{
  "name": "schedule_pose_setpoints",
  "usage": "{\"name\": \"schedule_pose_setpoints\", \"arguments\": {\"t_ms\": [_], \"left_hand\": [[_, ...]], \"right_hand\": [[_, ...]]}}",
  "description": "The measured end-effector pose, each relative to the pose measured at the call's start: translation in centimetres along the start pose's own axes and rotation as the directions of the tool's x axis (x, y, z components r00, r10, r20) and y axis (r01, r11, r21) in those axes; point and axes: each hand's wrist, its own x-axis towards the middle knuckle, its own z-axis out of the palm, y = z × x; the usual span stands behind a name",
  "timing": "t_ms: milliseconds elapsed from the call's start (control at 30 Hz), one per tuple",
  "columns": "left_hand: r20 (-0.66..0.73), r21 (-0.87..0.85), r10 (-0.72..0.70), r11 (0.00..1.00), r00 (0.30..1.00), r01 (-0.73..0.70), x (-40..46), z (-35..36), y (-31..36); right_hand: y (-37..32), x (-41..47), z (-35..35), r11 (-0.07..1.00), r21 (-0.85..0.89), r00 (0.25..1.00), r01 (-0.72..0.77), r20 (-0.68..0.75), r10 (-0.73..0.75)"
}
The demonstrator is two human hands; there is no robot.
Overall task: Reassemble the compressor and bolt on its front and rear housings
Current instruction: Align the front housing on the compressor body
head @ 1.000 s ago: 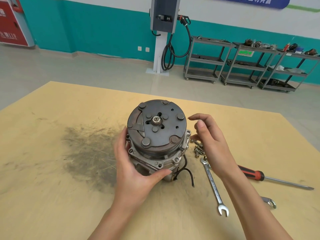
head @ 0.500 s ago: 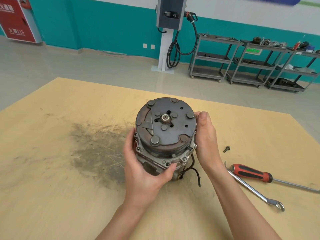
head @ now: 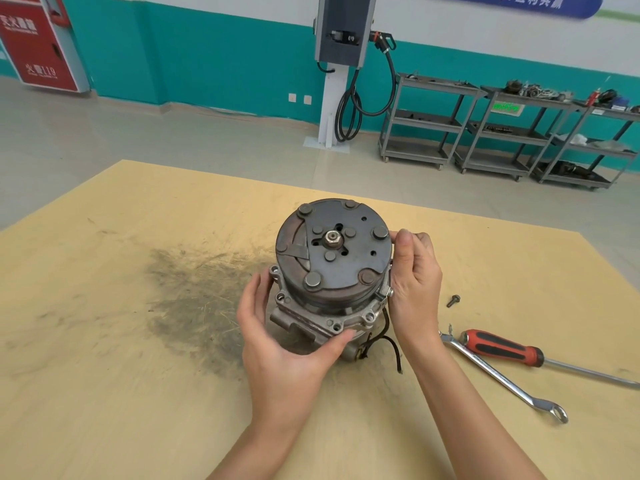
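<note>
The compressor [head: 332,271] stood on end in the middle of the yellow wooden table [head: 104,393], with its round dark clutch plate [head: 334,247] facing up and a nut [head: 331,239] in the middle of the plate. The left hand [head: 284,348] held the lower silver body of the compressor, with the thumb curled across the front and the fingers wrapped round the left side. The right hand [head: 415,282] held the right side, with the thumb resting on the rim of the clutch plate and the other fingers curled round behind it. A thin black wire [head: 391,344] hung out from under the compressor near the right wrist. A dirty grey smudge [head: 194,299] lay on the table just left of the compressor. To the right lay one small bolt [head: 453,301], a screwdriver [head: 502,347] with a red and black handle, and a shiny wrench [head: 505,379] just beside the screwdriver.
</note>
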Motion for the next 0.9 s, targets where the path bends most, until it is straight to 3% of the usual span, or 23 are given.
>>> {"name": "schedule_pose_setpoints", "arguments": {"t_ms": [100,200,300,467,600,900], "left_hand": [[-0.019,0.022,-0.039,0.999,0.999,0.040,-0.5,0.0,0.0],[0.015,0.204,-0.106,0.974,0.994,0.100,-0.1,-0.3,0.3],[0.117,0.505,-0.051,0.863,0.992,-0.015,0.6,-1.0,0.2],[0.195,0.723,0.000,0.676,0.981,-0.144,1.3,-1.7,0.6],[0.210,0.764,0.105,0.603,0.972,-0.230,1.7,-1.8,0.7],[0.200,0.755,0.294,0.562,0.935,-0.339,1.7,-1.6,-0.3]], "right_hand": [[0.1,-0.1,0.2,1.000,0.026,1.000,-0.004,-0.026,0.005],[0.1,-0.1,0.3,0.999,0.030,0.999,-0.016,-0.032,0.017],[0.0,-0.2,0.2,0.999,0.024,0.999,-0.029,-0.020,0.029],[0.0,-0.2,0.1,1.000,0.013,1.000,-0.024,-0.006,0.024],[-0.1,-0.2,0.2,1.000,0.009,1.000,0.000,-0.004,0.001],[0.7,-0.4,0.7,0.999,0.035,0.996,-0.001,-0.087,0.004]]}}
